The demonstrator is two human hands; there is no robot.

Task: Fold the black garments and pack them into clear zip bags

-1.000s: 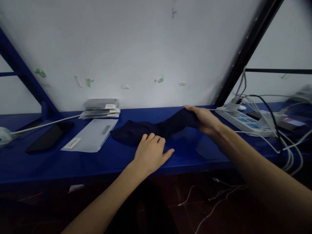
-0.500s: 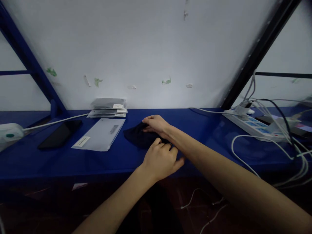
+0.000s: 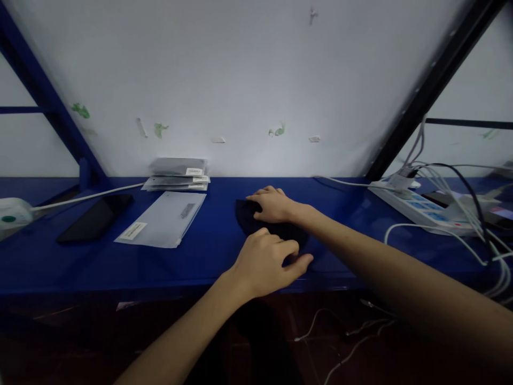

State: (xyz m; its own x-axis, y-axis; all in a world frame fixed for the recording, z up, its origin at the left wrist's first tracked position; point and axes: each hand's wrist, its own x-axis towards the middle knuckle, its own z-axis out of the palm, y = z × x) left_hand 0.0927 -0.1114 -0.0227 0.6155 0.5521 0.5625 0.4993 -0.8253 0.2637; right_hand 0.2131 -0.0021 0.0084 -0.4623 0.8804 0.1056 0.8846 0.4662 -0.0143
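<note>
The dark cloth [image 3: 256,222] lies bunched into a compact, folded-over bundle on the blue table [image 3: 208,251], roughly at its middle and close to the front edge. The right hand [image 3: 274,206] rests flat on top of it, fingers spread and pressing down. The left hand [image 3: 266,259] sits at the near side of the bundle with fingers curled; whether it pinches an edge or only presses the fabric cannot be told. Judging by how small and gathered the bundle looks, the folding seems well along. What appears left is to flatten and square it, and perhaps to slip it into packaging, since a flat grey bag [image 3: 164,218] with a white label lies just to the left and a stack of filled packets [image 3: 178,174] sits by the wall behind it.

For room: the strip of table between the cloth and the grey bag is bare, as is the stretch to the right up to a power strip [image 3: 417,207] with its tangle of white cables [image 3: 452,176]. A dark phone [image 3: 96,216] lies farther left, well apart. The front edge of the table is just under the left hand, so the cloth has little margin on the near side.
</note>
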